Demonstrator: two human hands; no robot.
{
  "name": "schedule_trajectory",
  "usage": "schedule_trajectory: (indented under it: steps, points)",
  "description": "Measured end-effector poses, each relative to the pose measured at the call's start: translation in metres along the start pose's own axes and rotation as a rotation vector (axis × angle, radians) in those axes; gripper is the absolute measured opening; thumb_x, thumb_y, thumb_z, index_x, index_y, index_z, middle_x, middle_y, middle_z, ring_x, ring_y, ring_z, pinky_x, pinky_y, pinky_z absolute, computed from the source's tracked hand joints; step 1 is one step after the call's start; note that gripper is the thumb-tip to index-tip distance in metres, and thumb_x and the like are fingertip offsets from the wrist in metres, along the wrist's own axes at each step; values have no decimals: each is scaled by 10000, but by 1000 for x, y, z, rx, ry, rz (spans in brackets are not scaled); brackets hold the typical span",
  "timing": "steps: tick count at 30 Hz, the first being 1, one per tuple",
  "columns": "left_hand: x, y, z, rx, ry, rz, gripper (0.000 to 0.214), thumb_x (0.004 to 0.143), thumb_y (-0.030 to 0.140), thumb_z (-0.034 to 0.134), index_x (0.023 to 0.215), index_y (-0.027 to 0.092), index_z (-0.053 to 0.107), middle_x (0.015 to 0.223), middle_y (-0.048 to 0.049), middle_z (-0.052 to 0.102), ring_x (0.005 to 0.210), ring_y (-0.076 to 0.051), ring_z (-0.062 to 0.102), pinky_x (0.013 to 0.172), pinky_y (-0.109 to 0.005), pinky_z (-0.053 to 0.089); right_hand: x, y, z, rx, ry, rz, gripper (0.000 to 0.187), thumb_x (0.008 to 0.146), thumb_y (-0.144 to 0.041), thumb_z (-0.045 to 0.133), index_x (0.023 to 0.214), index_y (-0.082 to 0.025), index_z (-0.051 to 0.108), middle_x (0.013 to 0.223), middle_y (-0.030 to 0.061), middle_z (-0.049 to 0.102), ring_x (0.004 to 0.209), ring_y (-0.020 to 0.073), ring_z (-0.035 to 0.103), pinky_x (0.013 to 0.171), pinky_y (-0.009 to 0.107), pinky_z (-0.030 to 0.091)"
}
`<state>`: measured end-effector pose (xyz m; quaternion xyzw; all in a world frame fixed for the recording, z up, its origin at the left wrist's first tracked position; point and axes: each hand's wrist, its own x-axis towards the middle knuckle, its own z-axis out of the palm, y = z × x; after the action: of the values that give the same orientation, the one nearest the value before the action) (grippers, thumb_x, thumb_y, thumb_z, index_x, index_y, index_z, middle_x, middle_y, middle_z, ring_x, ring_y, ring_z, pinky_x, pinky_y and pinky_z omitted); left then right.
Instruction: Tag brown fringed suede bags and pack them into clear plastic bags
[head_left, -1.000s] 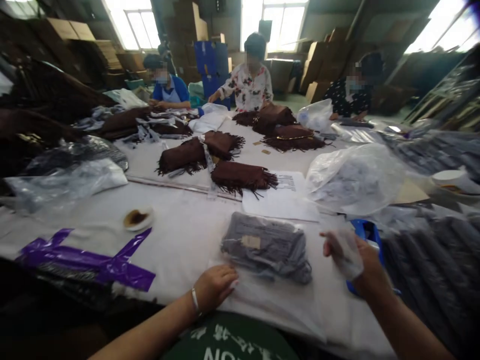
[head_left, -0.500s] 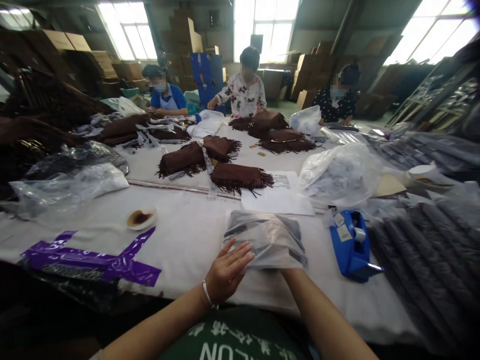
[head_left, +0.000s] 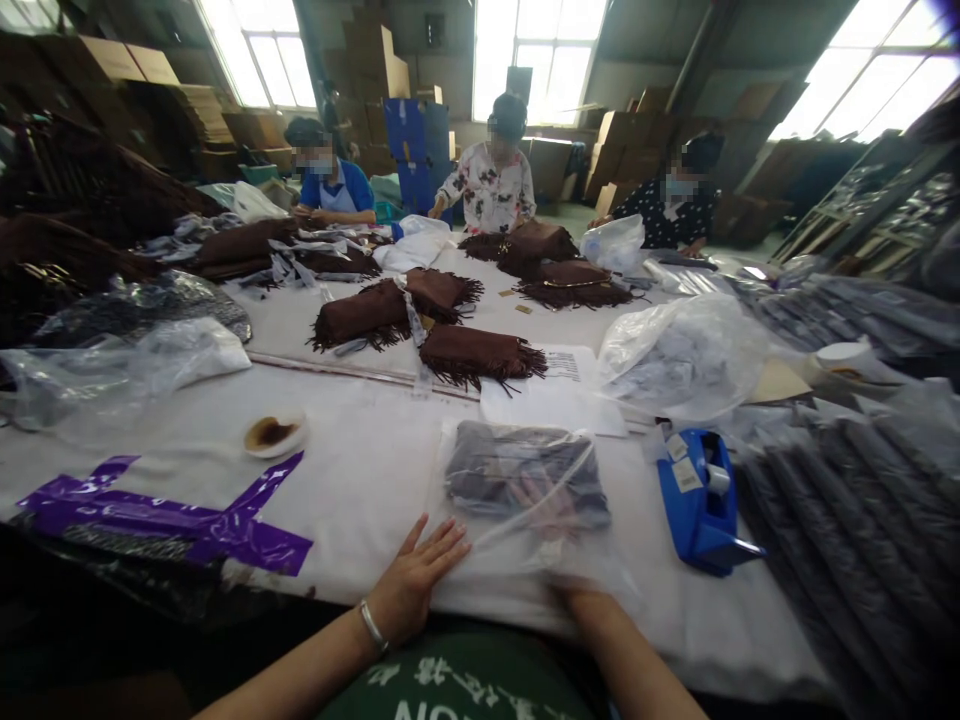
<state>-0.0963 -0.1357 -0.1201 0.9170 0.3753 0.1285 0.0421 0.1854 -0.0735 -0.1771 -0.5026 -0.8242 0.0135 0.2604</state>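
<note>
Grey, one bagged bundle point(head_left: 495, 475) lies on the near surface point(head_left: 364, 455), left of one blue dispenser point(head_left: 694, 520); the left hand's grip point(head_left: 420, 575) is spread. The right hand's grip point(head_left: 555, 525) is blurred; I cannot tell its state.

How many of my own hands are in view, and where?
2. Your left hand lies at the near left of the clear bag; your right hand shows through the plastic, blurred and partly obscured.

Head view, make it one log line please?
left hand: spread beside clear plastic bag; right hand: under plastic, blurred; folded grey cloth: inside bag; blue tape dispenser: right of bag
</note>
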Motion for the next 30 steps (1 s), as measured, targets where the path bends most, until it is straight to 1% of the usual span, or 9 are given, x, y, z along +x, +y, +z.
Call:
schedule_trajectory:
  steps: [5, 12, 17, 19, 22, 24, 25, 27, 30]
  points:
    - [5, -4, -2, 13, -241, -75, 907, 590, 0, 439, 1443, 233, 235, 1516, -61, 203, 1400, -243, 194, 1137, -558, 167, -8, 3, -1, -56, 11, 2, 719, 809, -196, 454, 1448, -360, 170, 1507, -16, 228, 1384, 320, 200, 1094, 566, 253]
    - [16, -15, -1, -31, -357, -64, 976, 542, 38, 496, 1451, 258, 214, 1540, -86, 39, 1411, -294, 101, 1129, -544, 160, -125, 6, -17, -51, 9, 11, 688, 868, -300, 474, 1457, -352, 123, 1472, -13, 318, 1327, 280, 349, 1012, 472, 448]
    - [15, -20, 4, -34, -420, 17, 1026, 501, 60, 520, 1456, 256, 199, 1536, -84, -47, 1406, -324, 83, 1128, -534, 153, -165, 2, -19, -17, -34, 0, 726, 815, -345, 577, 1445, -310, 217, 1455, 58, 323, 1276, 346, 398, 942, 520, 493]
    - [11, -19, -6, -22, -441, 14, 995, 502, 70, 538, 1441, 237, 257, 1537, -102, 23, 1399, -340, 116, 1122, -529, 184, -167, 1, -35, 57, -98, 22, 689, 804, -359, 595, 1420, -312, 288, 1405, 75, 397, 1230, 353, 449, 904, 518, 517]
    - [17, -11, -40, -32, -494, 14, 791, 566, 110, 570, 1343, 198, 451, 1453, -140, 339, 1317, -342, 353, 1068, -471, 336, -149, -5, -94, 315, -429, 90, 444, 842, -398, 557, 1280, -339, 518, 1191, 58, 618, 1059, 292, 608, 867, 394, 553]
    - [37, -2, -63, -61, -535, 21, 511, 693, 161, 549, 1199, 214, 595, 1193, -104, 622, 1095, -280, 593, 962, -387, 460, -121, -12, -138, 510, -696, 115, 373, 885, -424, 495, 1251, -368, 542, 1151, 28, 647, 995, 236, 646, 829, 304, 561]
    - [50, 4, -70, -73, -528, 25, 396, 765, 184, 514, 1141, 226, 632, 1055, -73, 688, 977, -243, 651, 914, -353, 491, -104, -16, -152, 541, -725, 120, 378, 883, -441, 500, 1254, -379, 534, 1180, 16, 633, 1016, 228, 638, 841, 297, 554]
    - [78, 14, -69, -73, -389, 43, 358, 859, 204, 453, 1185, 223, 600, 1080, -61, 679, 999, -215, 641, 937, -340, 477, -72, -21, -156, 446, -485, 195, 442, 897, -462, 472, 1325, -356, 454, 1276, 11, 570, 1155, 232, 554, 981, 372, 474]
    - [103, 24, -34, -15, -133, 129, 505, 883, 220, 485, 1379, 205, 389, 1438, -88, 384, 1338, -250, 344, 1121, -445, 269, -46, -23, -110, 150, -34, 214, 509, 922, -412, 439, 1401, -267, 347, 1395, 55, 450, 1310, 266, 381, 1106, 502, 293]
